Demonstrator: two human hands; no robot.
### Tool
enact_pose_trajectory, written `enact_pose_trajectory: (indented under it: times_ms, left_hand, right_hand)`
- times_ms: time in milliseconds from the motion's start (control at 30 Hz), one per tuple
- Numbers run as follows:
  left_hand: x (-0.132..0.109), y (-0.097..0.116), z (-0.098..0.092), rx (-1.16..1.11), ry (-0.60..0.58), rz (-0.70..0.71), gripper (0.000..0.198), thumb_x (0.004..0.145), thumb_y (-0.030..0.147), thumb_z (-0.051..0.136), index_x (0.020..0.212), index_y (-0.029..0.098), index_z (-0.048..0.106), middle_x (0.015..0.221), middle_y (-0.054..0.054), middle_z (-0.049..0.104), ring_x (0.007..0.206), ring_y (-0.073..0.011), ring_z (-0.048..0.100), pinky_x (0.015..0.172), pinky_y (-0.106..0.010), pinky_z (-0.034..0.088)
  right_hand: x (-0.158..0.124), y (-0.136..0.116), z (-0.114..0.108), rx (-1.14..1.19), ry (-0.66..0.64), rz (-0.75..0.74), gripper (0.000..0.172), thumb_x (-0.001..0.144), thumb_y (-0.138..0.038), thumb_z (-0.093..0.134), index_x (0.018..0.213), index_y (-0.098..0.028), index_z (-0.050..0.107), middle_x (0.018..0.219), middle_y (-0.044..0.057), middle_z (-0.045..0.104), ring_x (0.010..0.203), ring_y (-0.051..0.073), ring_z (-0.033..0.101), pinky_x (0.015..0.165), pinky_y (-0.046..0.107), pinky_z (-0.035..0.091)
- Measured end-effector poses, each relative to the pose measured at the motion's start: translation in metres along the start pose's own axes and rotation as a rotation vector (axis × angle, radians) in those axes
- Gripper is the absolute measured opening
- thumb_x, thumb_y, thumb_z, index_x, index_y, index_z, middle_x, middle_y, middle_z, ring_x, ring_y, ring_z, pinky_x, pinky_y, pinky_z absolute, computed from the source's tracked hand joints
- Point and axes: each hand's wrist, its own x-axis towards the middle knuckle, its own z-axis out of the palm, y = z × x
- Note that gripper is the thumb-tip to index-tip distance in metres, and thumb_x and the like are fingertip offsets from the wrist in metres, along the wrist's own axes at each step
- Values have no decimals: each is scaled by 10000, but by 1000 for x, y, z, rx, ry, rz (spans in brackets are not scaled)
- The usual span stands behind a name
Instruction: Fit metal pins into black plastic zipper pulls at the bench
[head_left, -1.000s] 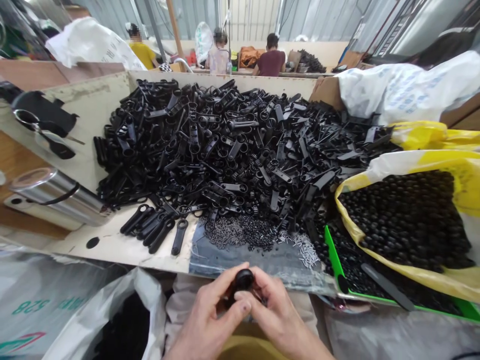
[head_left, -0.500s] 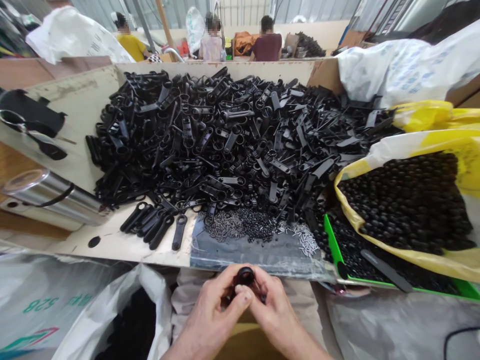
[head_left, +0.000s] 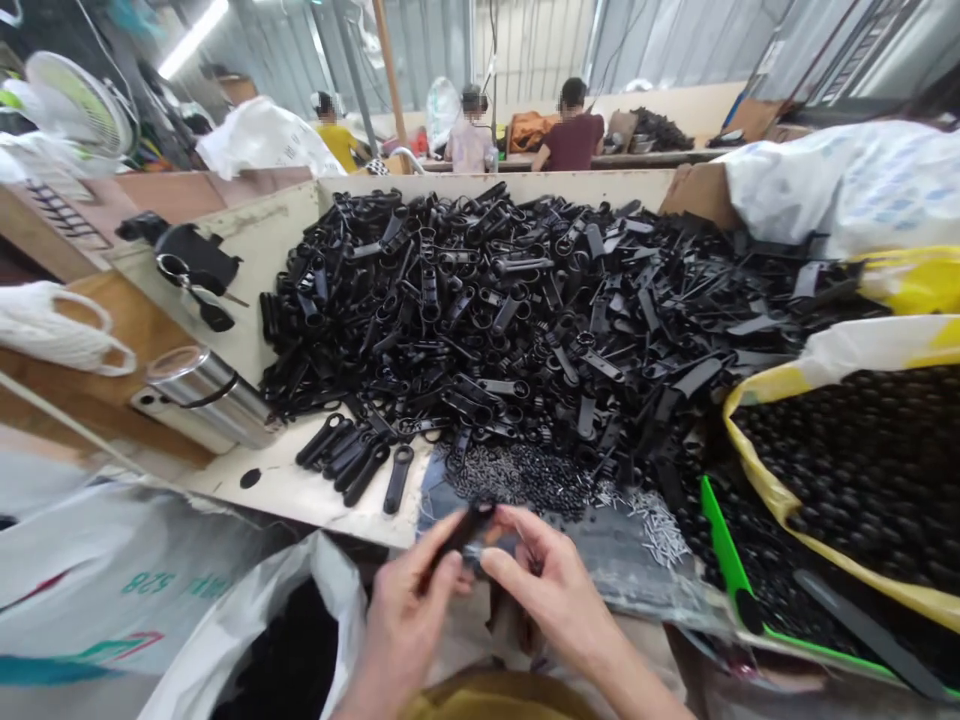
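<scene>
Handle [head_left: 463,532] pinched in left fingers [head_left: 444,580], for steadiness I guess; right fingers [head_left: 510,573] half-curled, can't tell on what; pins [head_left: 664,530] beyond, handy probably.

We list one pale bench [head_left: 319,505]; upon it, a large heap of black parts [head_left: 465,300]; a row of black handles [head_left: 360,462]; a dark sheet [head_left: 619,562] bearing silver pins [head_left: 664,528] and tiny pieces [head_left: 491,475]; a green tray [head_left: 721,545], right.

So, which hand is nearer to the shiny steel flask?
The left. The left hand, holding a black part, is to the right of the steel flask and closer to the person's body; the right hand is farther right, beyond the left one.
</scene>
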Motion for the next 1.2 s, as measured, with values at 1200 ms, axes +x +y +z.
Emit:
enact_pose_trajectory:
  times_ms: [1200]
  left_hand:
    - [61, -3, -25, 739, 572, 703, 399, 955, 263, 635, 1351, 235, 667, 1403, -149, 658, 1336, -359, 530, 1157, -559, 313]
  right_hand:
    - [64, -34, -69, -219, 305, -214, 479, 990, -597, 529, 1130, -169, 690, 723, -10, 577, 479, 87, 320, 424, 210, 289]
